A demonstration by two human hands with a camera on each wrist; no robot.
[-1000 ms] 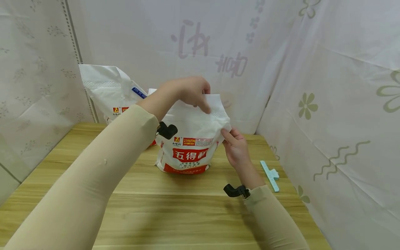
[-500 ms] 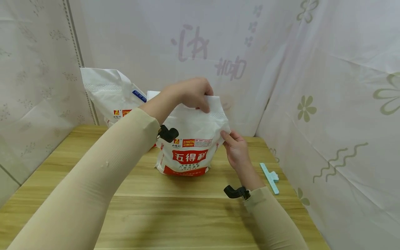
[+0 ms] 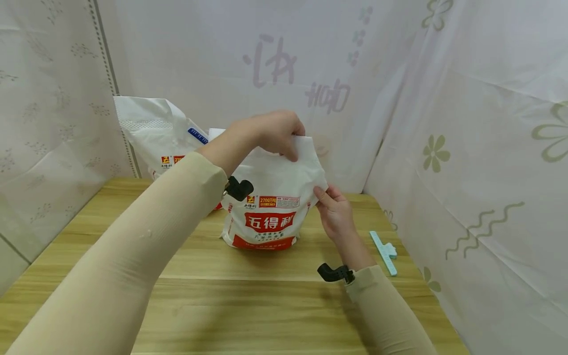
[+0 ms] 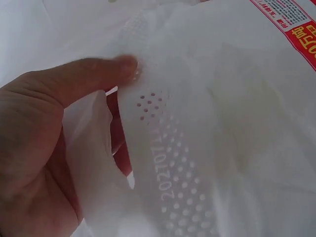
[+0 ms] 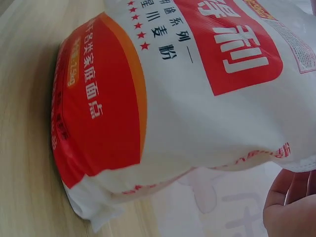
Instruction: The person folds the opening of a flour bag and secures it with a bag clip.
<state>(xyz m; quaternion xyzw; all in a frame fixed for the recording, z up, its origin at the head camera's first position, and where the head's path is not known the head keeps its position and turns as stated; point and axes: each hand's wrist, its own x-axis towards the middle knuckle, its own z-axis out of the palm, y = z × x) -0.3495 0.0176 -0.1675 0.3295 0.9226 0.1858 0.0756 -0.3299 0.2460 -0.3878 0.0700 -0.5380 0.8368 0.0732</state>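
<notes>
A white flour bag (image 3: 268, 182) with red labels stands on the wooden table in the head view. My left hand (image 3: 278, 132) reaches over and grips its top edge at the handle slot. In the left wrist view the thumb of my left hand (image 4: 64, 94) lies on the near face, and fingers show through the slot in the bag (image 4: 237, 123). My right hand (image 3: 336, 209) pinches the upper right side of the bag between thumb and fingers. The right wrist view shows the red lower front of the bag (image 5: 108, 98) and, partly cut off, my right hand (image 5: 291, 202).
A second white flour bag (image 3: 151, 123) leans behind on the left, partly hidden by my left sleeve (image 3: 151, 231). To the right of my right hand, a light blue bag clip (image 3: 384, 252) lies on the wooden table (image 3: 248, 305). Printed curtains (image 3: 479, 148) enclose the sides and back.
The head view has shifted slightly, so the bags and clip appear a little lower than a second ago. Both hands keep their hold on the front flour bag.
</notes>
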